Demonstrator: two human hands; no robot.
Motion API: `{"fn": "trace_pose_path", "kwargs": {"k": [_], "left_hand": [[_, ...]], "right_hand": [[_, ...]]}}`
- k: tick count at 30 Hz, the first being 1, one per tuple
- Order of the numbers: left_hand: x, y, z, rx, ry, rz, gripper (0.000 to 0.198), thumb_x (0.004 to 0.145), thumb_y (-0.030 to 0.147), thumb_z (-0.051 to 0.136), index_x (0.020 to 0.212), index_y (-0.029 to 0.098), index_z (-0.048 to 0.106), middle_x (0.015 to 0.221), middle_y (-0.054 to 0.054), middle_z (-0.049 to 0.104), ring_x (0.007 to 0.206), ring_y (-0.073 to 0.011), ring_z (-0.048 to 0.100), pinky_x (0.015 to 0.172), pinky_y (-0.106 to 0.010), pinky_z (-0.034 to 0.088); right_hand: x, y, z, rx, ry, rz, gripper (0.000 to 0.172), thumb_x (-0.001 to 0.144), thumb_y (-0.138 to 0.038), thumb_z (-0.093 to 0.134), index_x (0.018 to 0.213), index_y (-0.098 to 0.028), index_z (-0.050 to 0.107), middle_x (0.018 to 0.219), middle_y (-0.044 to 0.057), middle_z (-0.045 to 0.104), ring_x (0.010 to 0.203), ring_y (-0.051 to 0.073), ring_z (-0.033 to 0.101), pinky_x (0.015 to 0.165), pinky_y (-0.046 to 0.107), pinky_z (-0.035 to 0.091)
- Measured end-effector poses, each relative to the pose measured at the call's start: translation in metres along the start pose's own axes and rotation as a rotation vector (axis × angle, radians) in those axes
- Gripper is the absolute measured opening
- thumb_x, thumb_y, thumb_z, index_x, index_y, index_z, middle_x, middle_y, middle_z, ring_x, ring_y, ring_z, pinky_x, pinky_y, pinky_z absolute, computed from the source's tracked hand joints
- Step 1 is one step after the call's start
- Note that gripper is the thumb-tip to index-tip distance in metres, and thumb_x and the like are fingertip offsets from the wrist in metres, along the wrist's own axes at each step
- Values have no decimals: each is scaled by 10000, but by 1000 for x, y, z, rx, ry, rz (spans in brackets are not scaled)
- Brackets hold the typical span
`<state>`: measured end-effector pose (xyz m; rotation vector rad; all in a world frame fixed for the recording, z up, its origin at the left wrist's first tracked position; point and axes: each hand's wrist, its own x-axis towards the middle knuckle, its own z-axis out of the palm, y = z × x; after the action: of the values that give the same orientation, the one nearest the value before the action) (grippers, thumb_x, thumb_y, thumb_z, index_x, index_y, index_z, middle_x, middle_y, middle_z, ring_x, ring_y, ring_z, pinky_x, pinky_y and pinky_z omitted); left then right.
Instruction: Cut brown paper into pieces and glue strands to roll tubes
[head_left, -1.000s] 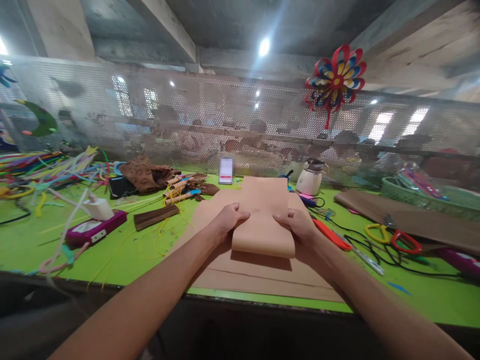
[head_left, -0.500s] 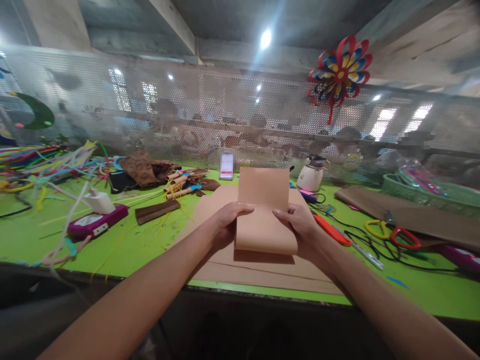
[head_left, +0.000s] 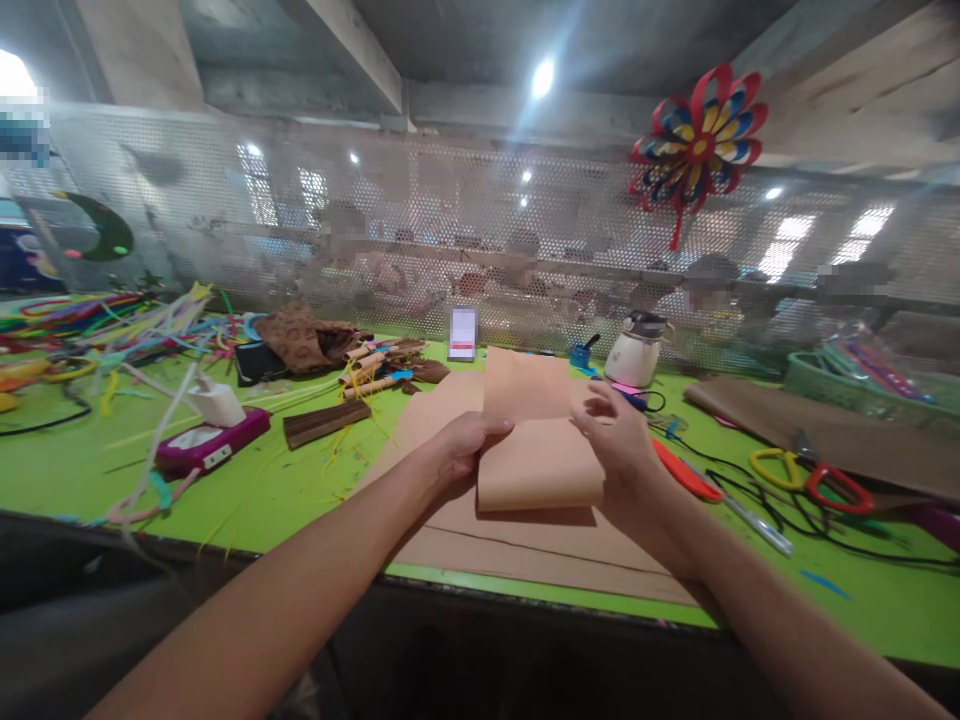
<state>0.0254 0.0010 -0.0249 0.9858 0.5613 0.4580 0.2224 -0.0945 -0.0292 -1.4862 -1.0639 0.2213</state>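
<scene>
Left hand (head_left: 466, 440) clamped on curled brown paper (head_left: 536, 462) near the table's (head_left: 300, 485) front edge, I held my right hand (head_left: 616, 430), fingers parted, at the paper's right.

Two hands (head_left: 457, 445); one folded paper (head_left: 538, 465); one lit screen (head_left: 463, 333); one white jug (head_left: 631, 358); one hanging flower (head_left: 701, 148); one green crescent (head_left: 112, 234); one green basket (head_left: 810, 374); two scissor loops (head_left: 817, 478).

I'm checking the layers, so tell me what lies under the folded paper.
Beneath the folded paper, larger flat brown sheets show, on the green table. The part directly covered can't be seen.
</scene>
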Motion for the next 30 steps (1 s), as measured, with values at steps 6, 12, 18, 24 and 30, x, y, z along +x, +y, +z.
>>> {"fn": "trace_pose_path", "kwargs": {"k": [6, 12, 18, 24, 30], "left_hand": [[1, -1, 1, -28, 39, 36, 372, 762, 95, 547, 1127, 53, 607, 931, -147, 721, 773, -248, 689, 731, -357, 545], [4, -3, -1, -2, 41, 20, 238, 792, 89, 522, 988, 39, 647, 820, -138, 722, 681, -213, 673, 682, -326, 542], [9, -3, -7, 27, 74, 14, 205, 741, 118, 609, 935, 68, 647, 793, -116, 715, 698, -216, 668, 713, -333, 536], [8, -1, -6, 129, 133, -21, 143, 736, 124, 569, 848, 71, 642, 723, -113, 696, 652, -216, 652, 649, -341, 536], [10, -1, -4, 303, 276, 123, 144, 622, 56, 624, 752, 102, 663, 667, -55, 694, 607, -195, 618, 579, -274, 487]], "right_hand": [[-27, -35, 1, -390, -355, -724, 299, 835, -315, 602, 1111, -208, 637, 1167, 99, 621, 1129, 251, 514, 978, 449, 385], [-45, -48, 13, -683, -689, -734, 306, 917, -376, 499, 1135, -206, 631, 1198, 92, 630, 1144, 263, 506, 978, 469, 355], [-45, -45, 16, -664, -705, -692, 318, 921, -352, 481, 1176, -214, 609, 1264, 91, 583, 1160, 257, 481, 983, 434, 364], [-47, -45, 18, -611, -728, -619, 339, 921, -342, 477, 1204, -201, 601, 1256, 91, 578, 1146, 251, 469, 981, 421, 387], [-42, -34, 21, -505, -741, -602, 344, 950, -327, 426, 1205, -184, 607, 1230, 101, 606, 1131, 240, 502, 985, 416, 411]]}}
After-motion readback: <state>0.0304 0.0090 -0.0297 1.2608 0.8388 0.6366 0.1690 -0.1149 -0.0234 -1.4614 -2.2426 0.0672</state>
